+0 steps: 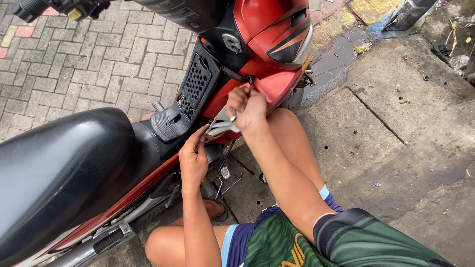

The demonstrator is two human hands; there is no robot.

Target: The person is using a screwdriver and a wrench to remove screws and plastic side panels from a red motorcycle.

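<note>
A red and black motorbike (267,29) stands in front of me, its black seat (59,173) at lower left. My right hand (247,106) is closed around a thin metal tool (232,117), held against the red side panel (277,84). My left hand (194,155) is lower down, its fingers pinching the edge of a silver-grey trim piece (220,126) beside the black vented cover (195,84). What the left fingers grip is partly hidden.
The bike's brake pedal and footpeg (225,173) sit below my hands, and another footpeg (106,241) sits at lower left. My bare knees frame the lower view. Brick paving (99,59) lies left, cracked concrete (396,138) right, with a puddle (336,59) near the front wheel.
</note>
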